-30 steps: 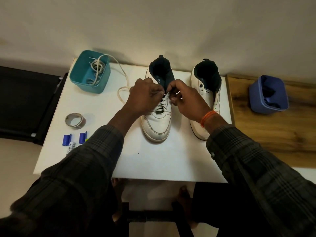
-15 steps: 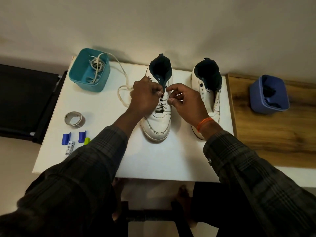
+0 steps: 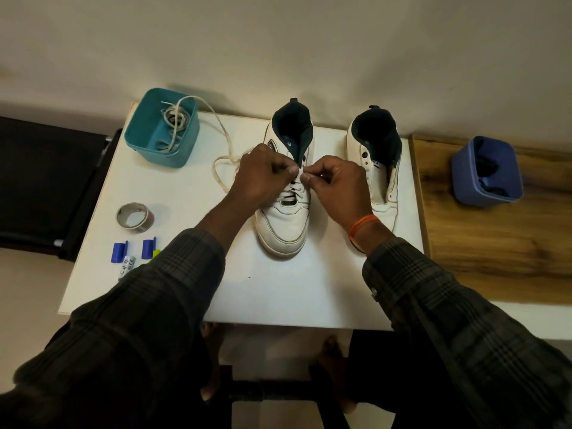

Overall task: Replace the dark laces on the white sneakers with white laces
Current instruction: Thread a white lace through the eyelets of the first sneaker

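Note:
Two white sneakers stand toes toward me on the white table (image 3: 278,298). The left sneaker (image 3: 284,224) has a white lace (image 3: 224,144) crossed through its lower eyelets; the lace's loose length loops left on the table and runs into the teal bin (image 3: 161,131). My left hand (image 3: 263,178) and my right hand (image 3: 337,184) meet over the sneaker's tongue, fingertips pinching the lace at the upper eyelets. The right sneaker (image 3: 380,168) has no lace in it, and my right wrist covers part of it.
The teal bin at back left holds more white laces. A blue bin (image 3: 486,171) with dark laces sits on the wooden surface (image 3: 495,243) at right. A tape roll (image 3: 134,216) and small blue clips (image 3: 119,252) lie at the table's left. A black chair (image 3: 46,187) stands beside it.
Both hands have shifted slightly toward me and closer together over the left sneaker's eyelets, fingertips now nearly touching. The lace loop on the table has stayed in place.

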